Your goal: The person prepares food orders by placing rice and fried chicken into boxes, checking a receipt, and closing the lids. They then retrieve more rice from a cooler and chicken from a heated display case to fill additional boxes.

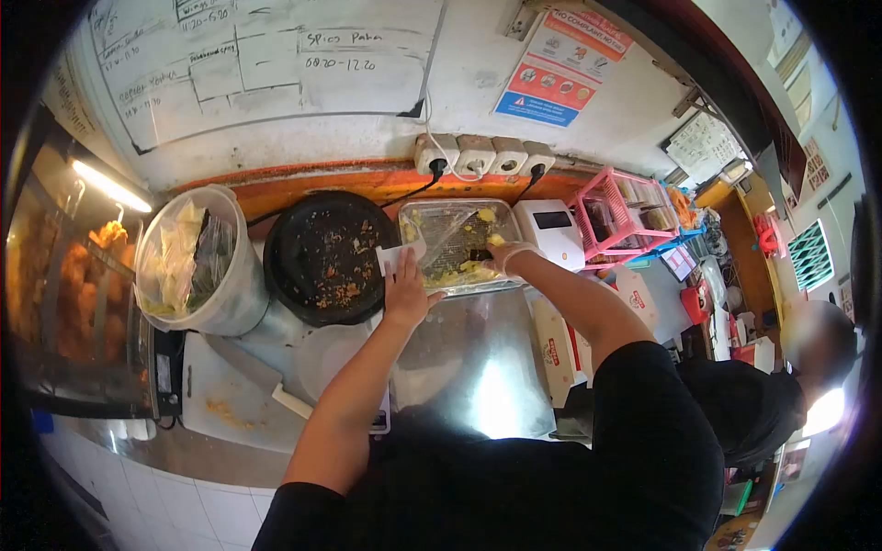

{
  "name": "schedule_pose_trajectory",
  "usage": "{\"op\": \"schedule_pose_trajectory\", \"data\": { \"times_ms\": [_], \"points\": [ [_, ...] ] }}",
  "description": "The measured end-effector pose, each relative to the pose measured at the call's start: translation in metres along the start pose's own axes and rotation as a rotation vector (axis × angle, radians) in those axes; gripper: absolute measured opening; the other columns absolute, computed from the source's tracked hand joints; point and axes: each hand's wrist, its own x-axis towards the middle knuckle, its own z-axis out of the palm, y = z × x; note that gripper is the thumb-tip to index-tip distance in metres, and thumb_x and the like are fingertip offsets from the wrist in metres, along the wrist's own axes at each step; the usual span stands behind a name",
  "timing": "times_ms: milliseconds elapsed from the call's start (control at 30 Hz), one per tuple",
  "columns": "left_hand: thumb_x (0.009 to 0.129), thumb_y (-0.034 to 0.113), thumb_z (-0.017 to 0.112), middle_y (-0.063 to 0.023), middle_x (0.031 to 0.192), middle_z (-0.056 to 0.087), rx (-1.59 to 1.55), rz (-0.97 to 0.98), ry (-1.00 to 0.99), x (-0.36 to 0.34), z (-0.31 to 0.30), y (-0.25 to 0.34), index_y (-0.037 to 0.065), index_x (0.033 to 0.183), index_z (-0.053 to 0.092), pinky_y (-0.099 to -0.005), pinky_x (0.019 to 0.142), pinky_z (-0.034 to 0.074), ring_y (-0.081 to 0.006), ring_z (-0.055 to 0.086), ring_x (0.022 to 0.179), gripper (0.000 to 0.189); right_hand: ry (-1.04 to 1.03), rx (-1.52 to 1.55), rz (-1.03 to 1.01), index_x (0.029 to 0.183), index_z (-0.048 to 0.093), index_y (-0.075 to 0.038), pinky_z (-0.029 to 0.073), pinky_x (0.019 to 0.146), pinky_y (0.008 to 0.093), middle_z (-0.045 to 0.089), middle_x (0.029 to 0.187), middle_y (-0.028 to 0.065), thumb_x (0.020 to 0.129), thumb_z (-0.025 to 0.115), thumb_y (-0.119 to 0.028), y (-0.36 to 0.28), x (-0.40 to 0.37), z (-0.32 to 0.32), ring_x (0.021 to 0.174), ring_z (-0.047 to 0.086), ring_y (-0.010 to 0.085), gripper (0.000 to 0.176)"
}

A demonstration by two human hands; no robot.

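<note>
My left hand (407, 292) holds a small white container (398, 257) against the left edge of a clear rectangular tub (447, 217). The tub holds yellow food scraps and dark tongs. My right hand (510, 257), in a thin clear glove, reaches into the tub's right side and grips the tongs (478, 254) among the yellow pieces. Both arms stretch forward from black short sleeves.
A round black pan (322, 257) with crumbs sits left of the tub. A white bucket (197, 262) of greens stands further left, beside a lit case of fried food (78, 285). A white scale (549, 230), pink rack (625, 213) and boxes lie right. Another person in black (781, 386) stands at right.
</note>
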Motion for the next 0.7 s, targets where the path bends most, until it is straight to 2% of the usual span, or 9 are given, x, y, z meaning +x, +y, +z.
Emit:
{"op": "schedule_pose_trajectory", "data": {
  "times_ms": [67,100,200,267,400,433,500,567,700],
  "points": [
    [0.080,0.063,0.051,-0.0152,0.151,0.011,-0.126,0.054,0.106,-0.011,-0.019,0.012,-0.008,0.136,0.030,-0.0555,0.109,0.008,-0.0311,0.005,0.140,0.094,0.066,-0.275,-0.106,0.133,0.041,-0.014,0.043,0.093,0.0422,0.057,0.118,0.0204,0.081,0.062,-0.048,-0.007,-0.023,-0.016,0.113,0.053,0.0334,0.065],
    [0.080,0.063,0.051,-0.0152,0.151,0.011,-0.043,0.044,0.076,-0.034,-0.034,-0.018,-0.008,0.136,0.030,-0.0555,0.109,0.008,-0.0311,0.005,0.140,0.094,0.082,-0.208,-0.163,0.133,0.041,-0.014,0.043,0.093,0.0422,0.057,0.118,0.0204,0.081,0.062,-0.048,-0.040,-0.001,0.004,0.113,0.053,0.0334,0.065],
    [0.079,0.058,0.056,-0.0191,0.149,0.015,-0.204,0.036,0.150,-0.063,-0.068,0.002,-0.010,0.136,0.030,-0.0552,0.108,0.012,-0.0336,0.009,0.139,0.092,0.054,-0.308,-0.252,0.132,0.044,-0.017,0.045,0.091,0.0424,0.056,0.121,0.0171,0.079,0.063,-0.049,-0.023,0.023,0.008,0.113,0.053,0.0332,0.065],
    [0.076,0.053,0.062,-0.0183,0.148,0.019,-0.376,-0.009,0.216,-0.094,-0.083,-0.010,-0.008,0.136,0.028,-0.0557,0.108,0.011,-0.0339,0.011,0.139,0.092,0.199,-0.316,-0.399,0.132,0.042,-0.018,0.045,0.090,0.0419,0.053,0.124,0.0157,0.078,0.065,-0.050,-0.017,0.015,0.012,0.113,0.054,0.0328,0.067],
    [0.078,0.047,0.064,-0.0239,0.147,0.021,-0.413,-0.045,0.244,-0.164,-0.094,-0.040,-0.010,0.137,0.024,-0.0519,0.108,0.013,-0.0378,0.016,0.137,0.091,0.099,-0.277,-0.294,0.127,0.048,-0.018,0.047,0.089,0.0419,0.054,0.124,0.0139,0.073,0.070,-0.047,-0.025,-0.036,-0.021,0.113,0.054,0.0325,0.065],
    [0.078,0.047,0.064,-0.0239,0.147,0.021,-0.411,-0.046,0.242,-0.180,-0.100,-0.043,-0.010,0.137,0.024,-0.0519,0.108,0.013,-0.0378,0.016,0.137,0.091,0.048,-0.314,-0.254,0.129,0.046,-0.016,0.047,0.090,0.0416,0.053,0.125,0.0136,0.071,0.072,-0.048,-0.025,-0.041,-0.026,0.113,0.054,0.0325,0.071],
    [0.080,0.046,0.062,-0.0302,0.144,0.021,-0.435,-0.128,0.238,-0.210,-0.113,-0.045,-0.012,0.136,0.026,-0.0480,0.109,0.015,-0.0412,0.018,0.136,0.088,-0.003,-0.350,-0.212,0.131,0.044,-0.015,0.047,0.090,0.0413,0.053,0.126,0.0133,0.069,0.073,-0.049,-0.018,-0.032,-0.023,0.112,0.054,0.0324,0.076],
    [0.080,0.045,0.061,-0.0325,0.142,0.021,-0.456,-0.164,0.270,-0.237,-0.114,-0.045,-0.012,0.135,0.027,-0.0466,0.109,0.015,-0.0424,0.018,0.135,0.086,0.083,-0.476,-0.460,0.133,0.039,-0.012,0.045,0.092,0.0428,0.050,0.128,0.0137,0.068,0.071,-0.056,-0.010,-0.004,-0.004,0.114,0.053,0.0323,0.085],
    [0.083,0.047,0.057,-0.0362,0.140,0.023,-0.540,-0.275,0.362,-0.265,-0.117,-0.040,-0.013,0.135,0.027,-0.0442,0.109,0.016,-0.0447,0.021,0.134,0.084,0.002,-0.458,-0.420,0.130,0.043,-0.007,0.045,0.092,0.0430,0.052,0.126,0.0138,0.063,0.072,-0.060,-0.012,0.005,0.000,0.114,0.053,0.0330,0.090]
  ]
}}
